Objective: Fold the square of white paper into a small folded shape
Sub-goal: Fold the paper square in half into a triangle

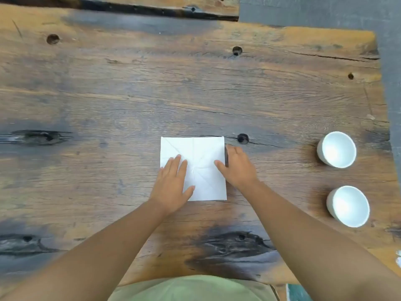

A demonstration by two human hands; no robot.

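While the left hand (173, 183) is pressed flat and open on it, the creased white paper square (200, 157) at frame centre is steadied by the right hand (235, 168), thumb spread; thin and limp, it is best lifted by a corner, on the wooden table (195, 83) with two white cups (336, 148) at right.

The surface (195, 83) was weathered wood, brown and orange-tan, streaked with fine dark grain lines and blotched with charcoal-black patches and small round black knot holes. The square of paper (201, 153) was plain white, marked only by faint grey crease lines that crossed at its middle, straight and diagonal. Two bowls, the far one (336, 149) and the near one (348, 206), were white inside and out, without pattern. The garment (191, 288) at the bottom edge was a pale olive green. Beyond the wood, the floor (325, 11) was flat grey.
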